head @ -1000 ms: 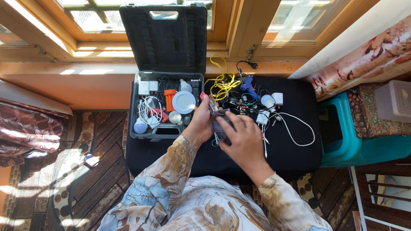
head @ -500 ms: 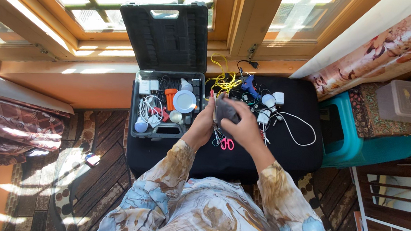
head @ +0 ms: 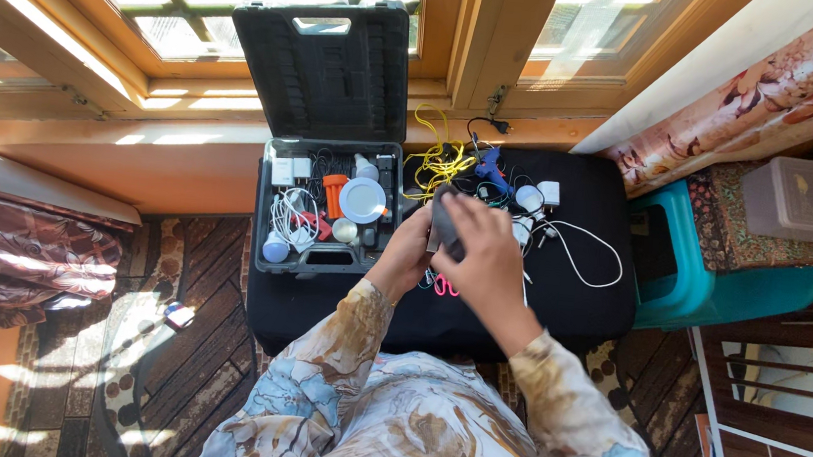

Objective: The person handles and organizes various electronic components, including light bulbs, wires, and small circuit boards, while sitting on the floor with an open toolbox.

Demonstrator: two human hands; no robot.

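Item: small dark grey flat block (head: 444,220), gripped between closed fingers of left hand (head: 411,254) and right hand (head: 485,256) above black cloth-covered table (head: 579,295); pink-handled scissors (head: 443,284) at 6 o'clock; risk judged: slip onto tangled white cable (head: 582,260) at 3 o'clock.

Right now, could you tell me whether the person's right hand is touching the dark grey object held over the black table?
Touching. The head view shows the right hand wrapped over the dark grey object, fingers covering its lower part with no gap.

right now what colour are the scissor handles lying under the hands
Pink. The scissor handles peek out just below the right hand on the black table, seen in the head view.
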